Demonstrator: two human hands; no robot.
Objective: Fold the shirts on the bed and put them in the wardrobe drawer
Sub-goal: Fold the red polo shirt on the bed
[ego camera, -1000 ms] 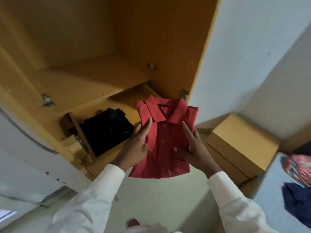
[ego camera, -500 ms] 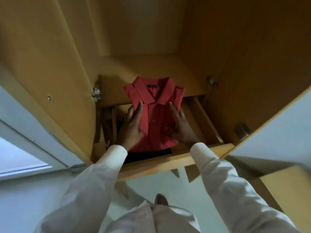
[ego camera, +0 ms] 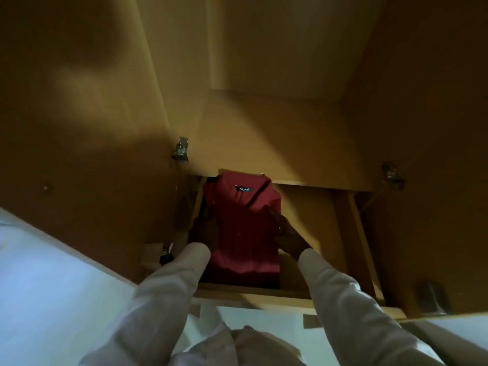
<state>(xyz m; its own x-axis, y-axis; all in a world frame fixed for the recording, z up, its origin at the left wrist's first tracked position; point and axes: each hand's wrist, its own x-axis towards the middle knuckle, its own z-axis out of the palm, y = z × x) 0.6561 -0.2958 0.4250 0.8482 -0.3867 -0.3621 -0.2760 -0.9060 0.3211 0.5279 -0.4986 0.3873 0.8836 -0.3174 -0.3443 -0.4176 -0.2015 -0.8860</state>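
A folded red polo shirt (ego camera: 241, 228) lies low inside the open wooden wardrobe drawer (ego camera: 253, 297), collar pointing away from me, label showing. My left hand (ego camera: 204, 228) is in shadow along the shirt's left edge, mostly dark and hard to make out. On the shirt's right edge, my right hand (ego camera: 286, 235) has its fingers over the fabric. Both hands still hold the shirt. The dark shirt seen earlier in the drawer is hidden beneath the red one.
Wardrobe side panels rise on both sides, with metal hinges on the left (ego camera: 181, 150) and right (ego camera: 392, 175). A wooden shelf (ego camera: 264, 143) runs above the drawer. The drawer's right half (ego camera: 309, 220) shows bare wood. Pale floor lies below.
I have leaned in over the drawer. The red shirt has gone down from above the drawer into it, onto the dark shirt, with both hands staying on its sides.
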